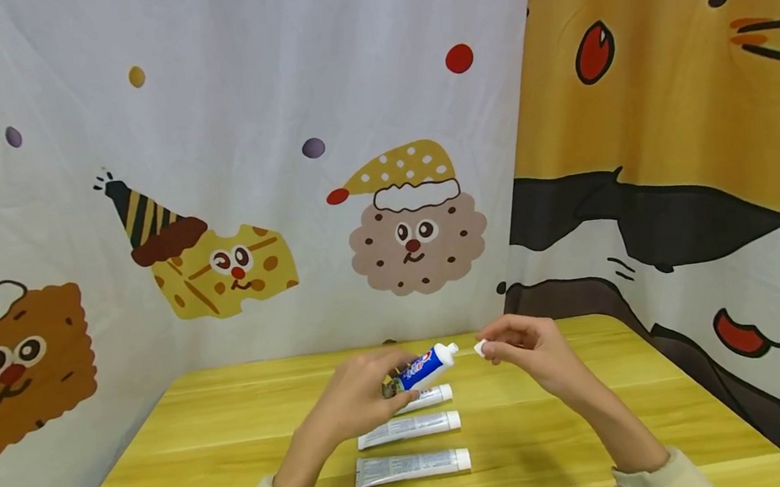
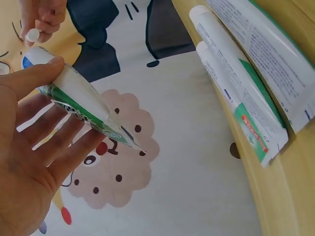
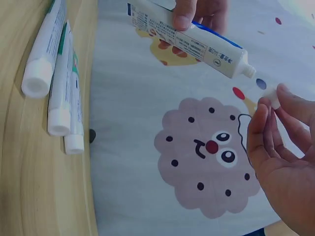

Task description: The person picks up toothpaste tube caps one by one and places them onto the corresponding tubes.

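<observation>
My left hand (image 1: pixel 357 394) grips a blue and white toothpaste tube (image 1: pixel 425 367) above the table, its uncapped nozzle pointing right. In the right wrist view the bare nozzle shows at the end of the tube (image 3: pixel 197 44). A small white cap (image 1: pixel 481 348) sits between the thumb and fingers of my right hand (image 1: pixel 536 351), a short gap away from the nozzle. The left wrist view shows the tube (image 2: pixel 74 86) between thumb and fingers, with the cap (image 2: pixel 32 35) beyond it.
Three white capped toothpaste tubes lie in a row on the wooden table (image 1: pixel 191 451): a near tube (image 1: pixel 411 467), a middle tube (image 1: pixel 408 429) and a far tube (image 1: pixel 433 397) partly behind the left hand. A cartoon-printed curtain (image 1: pixel 231 133) hangs behind the table.
</observation>
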Tool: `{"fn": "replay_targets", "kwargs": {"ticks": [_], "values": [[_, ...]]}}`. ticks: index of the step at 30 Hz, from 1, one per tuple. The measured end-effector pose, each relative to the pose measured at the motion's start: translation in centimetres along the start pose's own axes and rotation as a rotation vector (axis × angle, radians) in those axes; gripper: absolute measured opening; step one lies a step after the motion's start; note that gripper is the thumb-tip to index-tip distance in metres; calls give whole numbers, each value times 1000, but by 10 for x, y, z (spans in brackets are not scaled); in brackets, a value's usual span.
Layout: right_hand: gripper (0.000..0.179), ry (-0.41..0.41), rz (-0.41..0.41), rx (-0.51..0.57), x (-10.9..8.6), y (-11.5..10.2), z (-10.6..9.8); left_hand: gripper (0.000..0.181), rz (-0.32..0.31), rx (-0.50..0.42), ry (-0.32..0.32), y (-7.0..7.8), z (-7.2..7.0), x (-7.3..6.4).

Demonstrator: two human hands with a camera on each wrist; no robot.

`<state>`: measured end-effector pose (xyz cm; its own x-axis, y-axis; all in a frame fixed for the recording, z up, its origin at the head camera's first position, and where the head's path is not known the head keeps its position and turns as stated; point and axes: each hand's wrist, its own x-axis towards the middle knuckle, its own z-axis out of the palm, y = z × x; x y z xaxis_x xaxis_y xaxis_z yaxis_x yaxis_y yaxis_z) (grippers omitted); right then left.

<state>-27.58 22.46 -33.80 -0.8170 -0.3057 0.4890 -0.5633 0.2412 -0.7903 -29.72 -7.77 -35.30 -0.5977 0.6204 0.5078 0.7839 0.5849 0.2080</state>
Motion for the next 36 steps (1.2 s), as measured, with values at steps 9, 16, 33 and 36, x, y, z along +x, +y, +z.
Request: {"fn": "replay_targets", "kwargs": {"ticks": [9, 16, 33, 36], "values": [[18, -28, -70, 98, -4, 0, 10, 42, -4, 38, -49, 11, -6, -5], [17, -40, -109, 122, -6, 3, 18, 40, 15, 88, -71, 17, -5, -6], [19, -41, -177, -14, -7, 4, 24, 36, 50, 126, -58, 17, 1, -7], [18, -48, -204, -48, -7, 4, 23, 35, 53, 140, -61, 18, 2, -7]]}}
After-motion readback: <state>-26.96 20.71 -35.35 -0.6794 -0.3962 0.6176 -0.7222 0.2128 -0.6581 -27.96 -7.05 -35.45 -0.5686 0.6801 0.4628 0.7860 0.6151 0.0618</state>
